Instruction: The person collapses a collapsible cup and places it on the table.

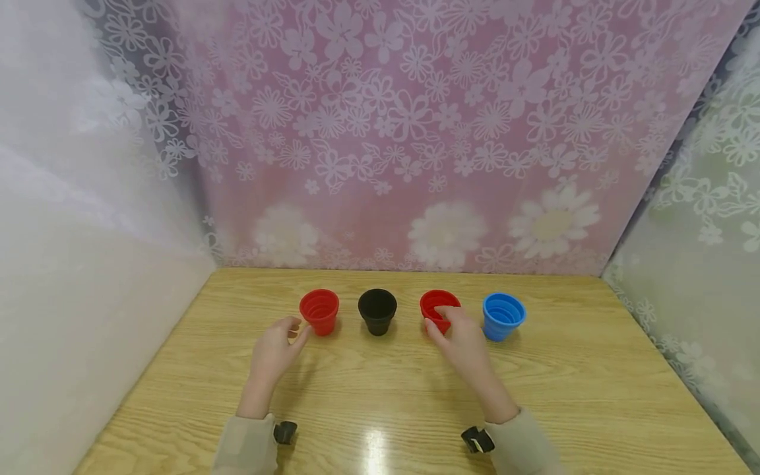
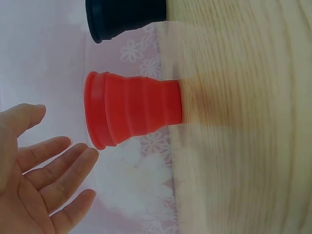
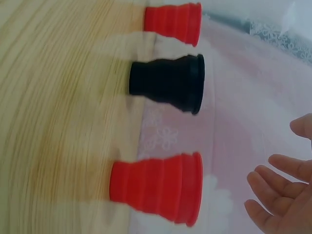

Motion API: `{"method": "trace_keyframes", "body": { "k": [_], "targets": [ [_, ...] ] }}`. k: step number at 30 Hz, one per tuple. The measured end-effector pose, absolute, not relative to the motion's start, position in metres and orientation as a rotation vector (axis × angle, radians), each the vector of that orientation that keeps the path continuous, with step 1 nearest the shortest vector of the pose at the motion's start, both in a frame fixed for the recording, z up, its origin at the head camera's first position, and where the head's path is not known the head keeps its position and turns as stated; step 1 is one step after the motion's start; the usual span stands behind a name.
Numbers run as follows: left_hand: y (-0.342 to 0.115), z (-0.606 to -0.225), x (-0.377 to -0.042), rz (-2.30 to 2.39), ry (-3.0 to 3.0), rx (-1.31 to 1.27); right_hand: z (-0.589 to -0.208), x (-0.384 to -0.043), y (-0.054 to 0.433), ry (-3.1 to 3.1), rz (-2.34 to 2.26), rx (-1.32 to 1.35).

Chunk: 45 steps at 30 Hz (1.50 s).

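Note:
My left hand [image 1: 276, 349] hovers just beside the left red cup [image 1: 320, 313], its fingers loosely spread and holding nothing. In the left wrist view that ribbed cup [image 2: 134, 107] stands upright, wide mouth up, with the left fingertips [image 2: 87, 158] close to its rim; contact is unclear. Over the right red cup [image 1: 435, 298] is my right hand [image 1: 466, 340], partly covering it in the head view. The right wrist view has the relaxed right hand [image 3: 285, 195] apart from this red cup [image 3: 156, 187]. Between the red cups stands a black cup [image 1: 377, 313].
A blue cup [image 1: 501, 316] stands at the right end of the row, close to my right hand. All the cups rest on a wooden table [image 1: 374, 382]. Behind it hangs a pink flowered curtain [image 1: 380, 165], and a white surface [image 1: 101, 231] borders the left side.

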<state>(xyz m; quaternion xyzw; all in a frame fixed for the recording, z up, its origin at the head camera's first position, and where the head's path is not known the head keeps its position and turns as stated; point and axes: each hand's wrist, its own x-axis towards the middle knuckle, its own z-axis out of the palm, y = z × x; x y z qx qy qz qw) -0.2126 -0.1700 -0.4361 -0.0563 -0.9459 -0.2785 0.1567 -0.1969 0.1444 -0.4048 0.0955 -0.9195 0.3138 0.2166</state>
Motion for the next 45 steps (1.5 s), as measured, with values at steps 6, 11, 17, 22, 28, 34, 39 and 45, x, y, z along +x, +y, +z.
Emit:
{"method": "trace_keyframes", "body": {
  "k": [6, 11, 17, 22, 28, 34, 39, 45],
  "targets": [
    [-0.172, -0.436, -0.216, -0.826, -2.702, -0.165, -0.407, -0.206, 0.116, -2.558, 0.958, 0.331],
    [-0.175, -0.437, -0.218, -0.831, -2.702, -0.147, -0.409, -0.211, 0.094, -2.536, 1.098, 0.432],
    [-0.176, -0.438, -0.224, -0.872, -2.679, -0.118, -0.414, -0.221, 0.068, -2.486, 1.318, 0.529],
    [-0.177, -0.44, -0.23, -0.884, -2.68, -0.101, -0.422, -0.23, 0.044, -2.464, 1.508, 0.535],
    [-0.177, -0.442, -0.234, -0.955, -2.675, -0.022, -0.435, -0.234, 0.016, -2.478, 1.558, 0.54],
    [-0.175, -0.449, -0.245, -1.136, -2.591, 0.032, -0.441, -0.241, -0.002, -2.476, 1.572, 0.509],
    [-0.172, -0.453, -0.252, -1.208, -2.546, 0.055, -0.447, -0.251, -0.012, -2.507, 1.621, 0.452],
    [-0.166, -0.452, -0.255, -1.331, -2.564, 0.059, -0.46, -0.263, -0.021, -2.552, 1.552, 0.401]
  ]
}}
